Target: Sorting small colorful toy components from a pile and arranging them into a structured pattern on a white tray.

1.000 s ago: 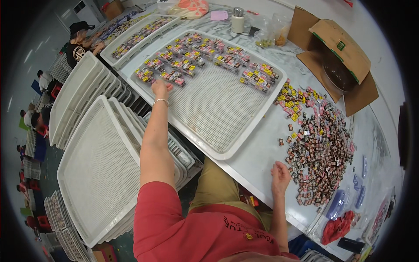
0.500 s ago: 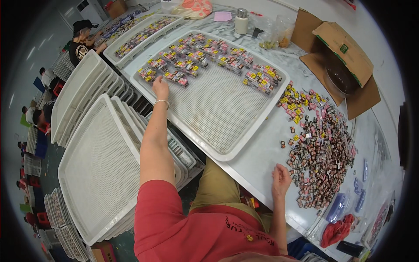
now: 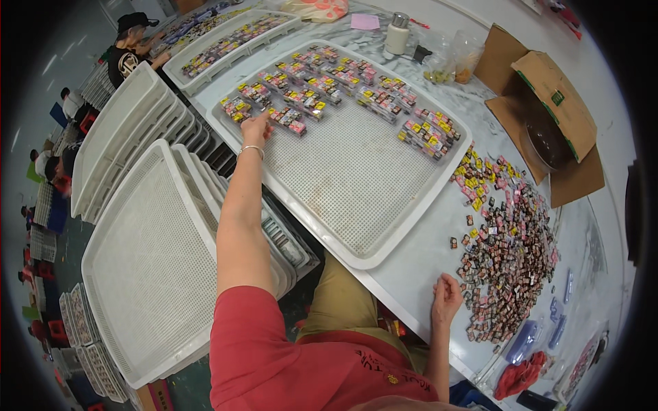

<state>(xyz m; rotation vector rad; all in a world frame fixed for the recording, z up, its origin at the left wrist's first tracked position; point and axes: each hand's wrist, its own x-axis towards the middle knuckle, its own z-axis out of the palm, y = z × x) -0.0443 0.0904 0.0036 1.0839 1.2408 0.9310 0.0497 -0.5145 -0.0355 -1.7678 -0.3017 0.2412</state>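
My left hand point(image 3: 256, 130) reaches to the near left part of a white perforated tray point(image 3: 370, 259). Its fingers are partly stretched out, touching or nearly touching the near ends of two clear packs, a left one point(image 3: 235, 109) and a right one point(image 3: 286, 122). Such packs, filled with small pink, yellow and dark pieces, stand in rows at the tray's far side. My right hand point(image 3: 446, 298) hovers or rests at the table's front edge, fingers loosely bent and apart, nothing visible in it. Beside it spreads a heap of small loose pieces point(image 3: 510, 267), mostly dark brown and pink, some yellow.
Stacked white trays point(image 3: 151, 267) stand at my left. Farther back, a filled tray point(image 3: 295, 22) lies near a person in a dark cap point(image 3: 137, 44). An opened cardboard box point(image 3: 555, 103), a bottle point(image 3: 397, 34), plastic bags point(image 3: 466, 61) and a red cloth point(image 3: 521, 375) lie around the table.
The whole view has shifted slightly. My left hand has moved a little to the right, from the left pack toward the right one. My right hand has stayed near the table edge.
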